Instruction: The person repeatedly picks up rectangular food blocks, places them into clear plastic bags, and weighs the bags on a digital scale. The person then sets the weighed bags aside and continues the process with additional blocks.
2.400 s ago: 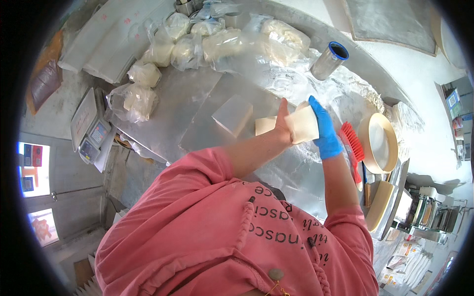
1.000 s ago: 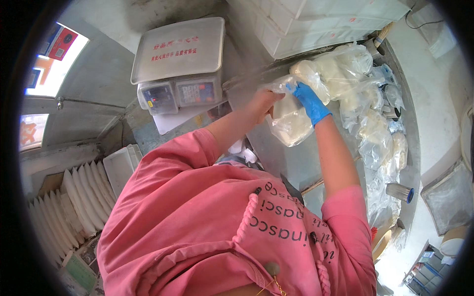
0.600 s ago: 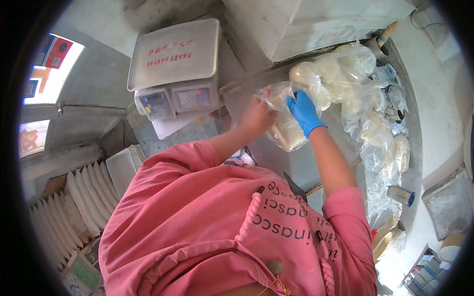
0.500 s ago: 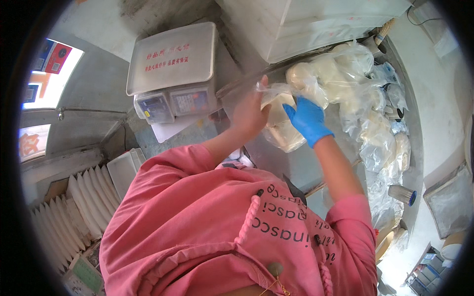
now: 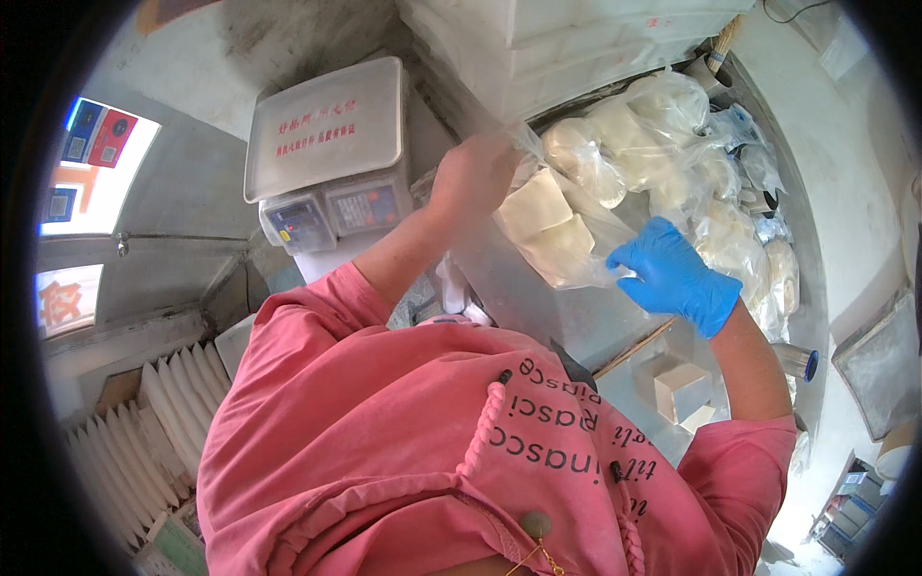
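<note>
A clear plastic bag (image 5: pixel 603 213) with pale, square-cut blocks (image 5: pixel 538 211) that look like tofu lies on the grey metal worktop in front of me. My bare left hand (image 5: pixel 477 171) is closed on the bag's upper left edge; its fingertips are partly blurred. In a blue glove, my right hand (image 5: pixel 680 276) pinches the bag's lower right side between thumb and fingers. The bag stretches between both hands, with the blocks lying inside. Nearer to me, below my right wrist, sit more pale blocks (image 5: pixel 682 389).
Several filled clear bags (image 5: pixel 663 115) crowd the far right of the worktop. At the left, a lidded box (image 5: pixel 327 125) stands on a scale (image 5: pixel 298 221). A large white container (image 5: pixel 576 48) is behind. A thin wooden stick (image 5: pixel 634 348) lies nearby.
My right hand has moved right and nearer, drawing the bag's side outward. My left hand has shifted slightly left and away. The blocks in the bag now show more plainly.
</note>
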Demonstrator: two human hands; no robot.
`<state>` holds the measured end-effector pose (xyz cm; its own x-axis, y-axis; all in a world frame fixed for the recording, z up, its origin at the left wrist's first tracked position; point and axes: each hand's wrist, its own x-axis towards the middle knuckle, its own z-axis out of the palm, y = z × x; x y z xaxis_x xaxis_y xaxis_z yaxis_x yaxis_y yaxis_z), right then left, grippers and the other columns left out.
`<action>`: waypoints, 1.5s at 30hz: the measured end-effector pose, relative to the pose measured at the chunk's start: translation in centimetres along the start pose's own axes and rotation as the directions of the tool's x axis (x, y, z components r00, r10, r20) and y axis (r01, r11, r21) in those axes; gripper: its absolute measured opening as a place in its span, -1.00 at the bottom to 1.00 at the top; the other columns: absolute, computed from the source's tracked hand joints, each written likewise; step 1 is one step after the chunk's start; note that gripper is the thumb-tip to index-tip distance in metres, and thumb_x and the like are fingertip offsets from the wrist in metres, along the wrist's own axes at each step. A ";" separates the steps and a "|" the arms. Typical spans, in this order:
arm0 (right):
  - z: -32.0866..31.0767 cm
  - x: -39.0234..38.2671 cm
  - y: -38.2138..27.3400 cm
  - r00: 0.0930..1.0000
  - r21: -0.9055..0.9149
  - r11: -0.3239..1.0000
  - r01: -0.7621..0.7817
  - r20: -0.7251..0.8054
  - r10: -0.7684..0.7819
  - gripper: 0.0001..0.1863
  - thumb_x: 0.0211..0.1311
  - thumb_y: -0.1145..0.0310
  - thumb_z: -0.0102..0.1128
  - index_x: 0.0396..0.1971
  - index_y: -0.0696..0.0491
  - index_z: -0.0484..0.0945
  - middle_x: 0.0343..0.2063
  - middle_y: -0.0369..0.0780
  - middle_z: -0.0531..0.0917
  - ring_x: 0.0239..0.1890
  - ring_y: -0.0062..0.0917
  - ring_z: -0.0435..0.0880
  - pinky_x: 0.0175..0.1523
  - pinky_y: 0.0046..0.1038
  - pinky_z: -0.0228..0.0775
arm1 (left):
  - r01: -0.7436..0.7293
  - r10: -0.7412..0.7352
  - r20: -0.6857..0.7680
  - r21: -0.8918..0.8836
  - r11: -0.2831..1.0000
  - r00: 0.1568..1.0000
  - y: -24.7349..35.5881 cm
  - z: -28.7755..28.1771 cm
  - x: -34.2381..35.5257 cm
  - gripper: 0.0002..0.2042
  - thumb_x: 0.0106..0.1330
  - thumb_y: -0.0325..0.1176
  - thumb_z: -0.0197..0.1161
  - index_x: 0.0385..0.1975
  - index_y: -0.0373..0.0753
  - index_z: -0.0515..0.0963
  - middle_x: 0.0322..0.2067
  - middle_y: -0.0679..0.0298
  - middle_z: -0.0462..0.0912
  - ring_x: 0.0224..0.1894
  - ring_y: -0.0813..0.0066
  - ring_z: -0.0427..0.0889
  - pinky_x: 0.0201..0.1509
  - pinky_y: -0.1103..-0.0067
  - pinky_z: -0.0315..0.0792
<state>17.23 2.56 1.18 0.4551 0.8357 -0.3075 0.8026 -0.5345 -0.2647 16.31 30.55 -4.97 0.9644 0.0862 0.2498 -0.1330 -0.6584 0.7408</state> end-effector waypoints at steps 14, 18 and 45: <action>-0.2 2.4 -6.5 0.942 0.445 0.884 0.140 -0.336 0.020 -0.91 -0.01 0.41 0.11 -0.57 0.11 0.51 -0.52 -0.08 0.57 -0.35 -0.14 0.54 -0.22 -0.23 0.36 | 0.033 0.002 0.196 -0.177 0.984 0.981 1.5 -1.2 -2.5 -0.86 0.18 -0.42 0.14 -0.39 -0.37 0.41 -0.56 -0.03 0.43 -0.48 0.00 0.42 -0.40 0.35 0.32; 1.6 6.9 -7.1 0.958 0.558 0.829 0.031 -0.253 0.135 -0.90 0.04 0.46 0.02 -0.50 0.13 0.52 -0.40 -0.05 0.60 -0.33 -0.14 0.57 -0.23 -0.21 0.40 | -0.010 0.048 0.182 -0.203 0.979 0.982 1.4 -1.0 -2.4 -0.87 0.18 -0.41 0.12 -0.47 -0.36 0.42 -0.55 -0.02 0.46 -0.44 -0.04 0.44 -0.39 0.29 0.30; 11.3 19.9 -2.5 0.997 -0.293 0.955 -0.054 0.043 0.070 -0.66 -0.17 0.15 0.21 -0.28 -0.16 0.58 -0.23 -0.23 0.62 -0.12 -0.28 0.57 0.00 -0.13 0.23 | 0.378 -0.359 0.276 -0.016 0.926 0.892 -11.3 7.9 -10.2 -0.78 0.15 -0.33 0.07 -0.30 -0.33 0.45 -0.45 -0.02 0.56 -0.33 -0.02 0.56 -0.23 0.22 0.39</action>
<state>19.89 19.11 -14.58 0.4933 0.7901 -0.3639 0.8544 -0.5187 0.0318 9.80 31.19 -20.82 0.9707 0.1072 -0.2152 0.2376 -0.5649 0.7902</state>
